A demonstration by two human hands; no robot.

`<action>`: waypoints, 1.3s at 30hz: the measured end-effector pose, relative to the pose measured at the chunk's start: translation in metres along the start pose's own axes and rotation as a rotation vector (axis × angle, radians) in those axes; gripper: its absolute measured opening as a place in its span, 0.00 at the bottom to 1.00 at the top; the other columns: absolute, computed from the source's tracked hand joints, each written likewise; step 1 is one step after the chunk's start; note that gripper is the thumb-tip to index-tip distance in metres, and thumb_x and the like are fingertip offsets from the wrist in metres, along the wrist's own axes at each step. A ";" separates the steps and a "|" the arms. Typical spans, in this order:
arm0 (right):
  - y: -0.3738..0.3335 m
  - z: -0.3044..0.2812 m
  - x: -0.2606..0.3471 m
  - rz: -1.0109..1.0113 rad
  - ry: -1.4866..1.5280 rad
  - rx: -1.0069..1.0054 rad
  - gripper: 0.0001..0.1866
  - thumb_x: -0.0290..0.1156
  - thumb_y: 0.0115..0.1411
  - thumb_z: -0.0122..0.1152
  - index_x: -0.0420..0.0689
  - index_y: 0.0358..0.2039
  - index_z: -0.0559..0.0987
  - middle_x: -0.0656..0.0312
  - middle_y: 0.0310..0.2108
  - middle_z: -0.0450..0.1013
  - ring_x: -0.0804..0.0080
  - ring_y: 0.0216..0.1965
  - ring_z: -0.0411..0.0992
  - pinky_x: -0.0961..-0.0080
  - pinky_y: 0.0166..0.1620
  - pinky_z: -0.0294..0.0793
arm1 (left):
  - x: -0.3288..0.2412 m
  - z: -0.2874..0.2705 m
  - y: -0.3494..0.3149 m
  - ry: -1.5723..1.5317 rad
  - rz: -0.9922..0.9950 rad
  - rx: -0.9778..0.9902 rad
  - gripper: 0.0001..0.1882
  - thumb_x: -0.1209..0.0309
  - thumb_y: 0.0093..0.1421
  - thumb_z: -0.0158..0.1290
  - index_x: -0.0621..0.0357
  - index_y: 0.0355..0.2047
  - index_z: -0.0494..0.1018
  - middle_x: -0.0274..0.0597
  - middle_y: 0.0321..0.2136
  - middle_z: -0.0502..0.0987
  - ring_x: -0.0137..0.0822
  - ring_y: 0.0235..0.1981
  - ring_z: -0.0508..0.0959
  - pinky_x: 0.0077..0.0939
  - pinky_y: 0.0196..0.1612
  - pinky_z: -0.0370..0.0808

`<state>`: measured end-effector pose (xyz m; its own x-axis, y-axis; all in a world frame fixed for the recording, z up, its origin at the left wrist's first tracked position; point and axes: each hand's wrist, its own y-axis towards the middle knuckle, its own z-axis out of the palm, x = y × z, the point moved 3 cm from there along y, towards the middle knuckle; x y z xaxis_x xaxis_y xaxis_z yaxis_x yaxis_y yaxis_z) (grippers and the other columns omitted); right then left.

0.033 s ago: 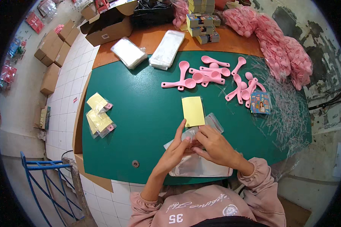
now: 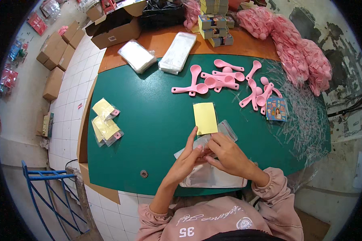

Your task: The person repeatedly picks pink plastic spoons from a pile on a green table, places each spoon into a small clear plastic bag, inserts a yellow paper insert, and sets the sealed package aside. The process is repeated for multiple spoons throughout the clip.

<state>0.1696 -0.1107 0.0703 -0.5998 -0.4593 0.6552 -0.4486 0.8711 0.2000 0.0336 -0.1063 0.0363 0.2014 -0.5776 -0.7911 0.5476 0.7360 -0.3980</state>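
Note:
Close to the table's front edge, both hands meet over a clear plastic bag [image 2: 203, 141] with a yellow card [image 2: 205, 118] in its far end. My left hand [image 2: 184, 161] grips the bag's near part, thumb inward and index finger stretched along the card's left side. The bent fingers of my right hand [image 2: 231, 156] close on the same bag from the right. What lies between the fingertips is mostly hidden. Under the hands rests a stack of clear plastic bags [image 2: 213, 178]. Pink spoons [image 2: 222, 82] lie loose beyond, and a printed card stack [image 2: 276, 109] sits to their right.
Several filled bags with yellow cards [image 2: 105, 127] lie at the left. Two packs of clear bags [image 2: 177, 53] are at the back, beside tall card stacks [image 2: 213, 24] and an open carton [image 2: 114, 32]. Bagged pink spoons [image 2: 297, 52] and clear plastic scraps [image 2: 301, 120] cover the right.

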 end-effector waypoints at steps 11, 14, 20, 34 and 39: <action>0.000 -0.008 0.006 -0.251 0.080 0.142 0.09 0.26 0.45 0.60 0.42 0.26 0.69 0.58 0.26 0.63 0.62 0.34 0.65 0.70 0.38 0.64 | -0.006 -0.005 0.013 -0.058 0.206 -0.160 0.30 0.79 0.62 0.31 0.46 0.62 0.37 0.57 0.42 0.71 0.38 0.40 0.76 0.25 0.40 0.74; -0.002 -0.050 -0.008 -0.103 0.356 0.237 0.08 0.26 0.47 0.58 0.42 0.26 0.68 0.59 0.25 0.63 0.61 0.33 0.64 0.69 0.40 0.65 | -0.007 -0.013 0.008 0.000 0.123 -0.108 0.28 0.78 0.63 0.28 0.46 0.62 0.38 0.60 0.42 0.71 0.43 0.42 0.75 0.28 0.42 0.74; -0.002 -0.027 -0.007 -0.129 -0.024 0.042 0.12 0.30 0.46 0.60 0.41 0.29 0.68 0.56 0.32 0.64 0.59 0.34 0.65 0.66 0.38 0.65 | -0.007 -0.001 0.000 0.026 0.026 -0.025 0.26 0.72 0.64 0.30 0.47 0.62 0.41 0.55 0.40 0.72 0.40 0.39 0.76 0.35 0.43 0.74; 0.002 0.006 0.021 -0.290 -0.522 -0.031 0.10 0.30 0.44 0.58 0.40 0.27 0.71 0.61 0.25 0.63 0.68 0.31 0.64 0.71 0.35 0.62 | 0.006 -0.005 -0.005 -0.205 0.024 -0.019 0.26 0.70 0.64 0.35 0.50 0.62 0.44 0.42 0.43 0.69 0.30 0.40 0.72 0.27 0.46 0.70; -0.002 0.012 0.017 -0.378 -0.556 0.008 0.12 0.30 0.44 0.57 0.39 0.29 0.72 0.62 0.25 0.65 0.68 0.31 0.66 0.69 0.37 0.62 | 0.005 -0.003 -0.003 -0.157 0.047 -0.061 0.25 0.77 0.62 0.36 0.52 0.60 0.49 0.41 0.43 0.69 0.28 0.40 0.72 0.24 0.44 0.71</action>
<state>0.1523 -0.1222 0.0721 -0.6517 -0.7554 0.0679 -0.6982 0.6325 0.3354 0.0301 -0.1101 0.0322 0.3526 -0.5863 -0.7293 0.4850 0.7810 -0.3934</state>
